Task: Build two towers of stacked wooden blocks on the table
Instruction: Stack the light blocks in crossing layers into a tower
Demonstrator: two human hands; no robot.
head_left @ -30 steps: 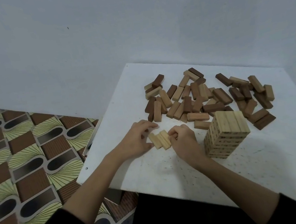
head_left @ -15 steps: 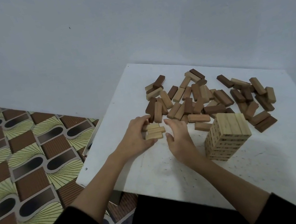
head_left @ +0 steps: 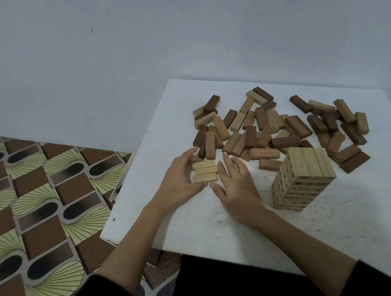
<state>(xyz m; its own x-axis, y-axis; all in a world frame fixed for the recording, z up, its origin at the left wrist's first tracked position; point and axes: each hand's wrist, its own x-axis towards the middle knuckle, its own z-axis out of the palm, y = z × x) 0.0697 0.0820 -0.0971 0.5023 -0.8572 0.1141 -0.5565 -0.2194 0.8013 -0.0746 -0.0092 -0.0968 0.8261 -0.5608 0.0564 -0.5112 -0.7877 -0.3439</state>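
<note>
Squaring up three pale blocks (head_left: 204, 171) laid side by side near the left edge of the white counter (head_left: 354, 220), I have my left hand (head_left: 178, 181) curled round their left ends, thumb at the near corner and fingertips at the far one, while my right hand (head_left: 235, 182) is spread flat, fingers straight, its edge against their right ends. This row reads as the base layer of the second tower; the first tower (head_left: 301, 177) stands finished-looking to the right, several layers high. The loose blocks (head_left: 277, 122), pale and dark brown, lie heaped on the far side of the counter, the nearest of them just beyond my fingertips. The middle block sits slightly out of line with its neighbours, and if I leave it so, each layer above could inherit the skew and the stack might lean. Pushing too hard from the right could slide the row toward the counter's left edge, which is close. Reaching for the heap, my right forearm passes near the standing tower, and a careless swing could topple it.
</note>
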